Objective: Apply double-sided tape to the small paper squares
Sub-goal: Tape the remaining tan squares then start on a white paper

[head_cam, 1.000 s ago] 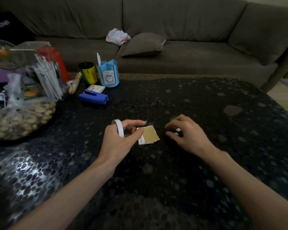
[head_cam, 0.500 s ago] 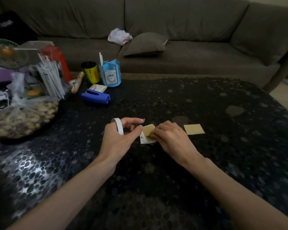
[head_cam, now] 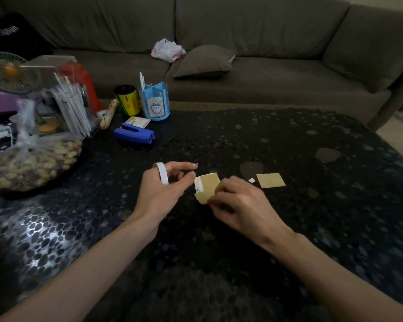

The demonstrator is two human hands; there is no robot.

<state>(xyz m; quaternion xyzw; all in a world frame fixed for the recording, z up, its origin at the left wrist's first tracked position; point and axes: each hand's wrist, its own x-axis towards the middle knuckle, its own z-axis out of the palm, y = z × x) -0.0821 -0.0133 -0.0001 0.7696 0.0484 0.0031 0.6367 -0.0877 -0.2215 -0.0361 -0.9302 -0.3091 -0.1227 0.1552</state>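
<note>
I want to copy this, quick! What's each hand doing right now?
Left hand: holds a white ring of tape, hooked on a finger.
Right hand: pinches a small tan paper square.

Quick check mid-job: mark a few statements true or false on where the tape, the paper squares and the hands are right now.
1. The white tape roll hangs on a finger of the left hand. True.
2. The right hand lies flat and holds nothing. False: it pinches a tan paper square.
3. A loose paper square lies alone on the table, to the right of both hands. True.
4. The blue stapler is on the sofa. False: it lies on the table, in front of the blue pen holder.
</note>
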